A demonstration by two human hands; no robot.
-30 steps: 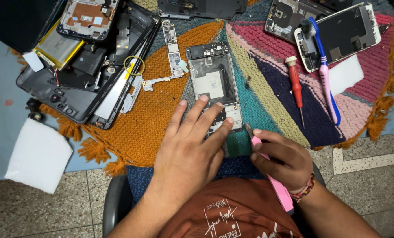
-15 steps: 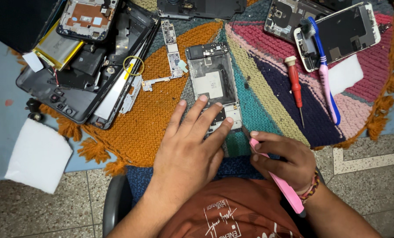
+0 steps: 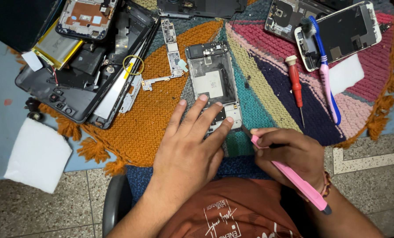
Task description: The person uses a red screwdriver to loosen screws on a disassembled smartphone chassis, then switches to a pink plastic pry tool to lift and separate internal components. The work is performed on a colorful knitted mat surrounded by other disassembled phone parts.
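Pinning phone frame (image 3: 212, 83) under left hand (image 3: 190, 145), pink tool (image 3: 289, 174) beside

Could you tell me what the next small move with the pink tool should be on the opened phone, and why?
Probably ease the pink tool tip a little further in at the opened phone's lower right corner. The right hand holds the tool like a pen with its tip right beside that corner, and the left hand presses its fingers flat on the phone's lower end, steadying it on the woven mat.

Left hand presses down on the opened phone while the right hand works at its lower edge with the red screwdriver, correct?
Not quite. The right hand holds a pink tool; the red screwdriver lies untouched on the mat. The left hand does press the opened phone, as the head view shows.
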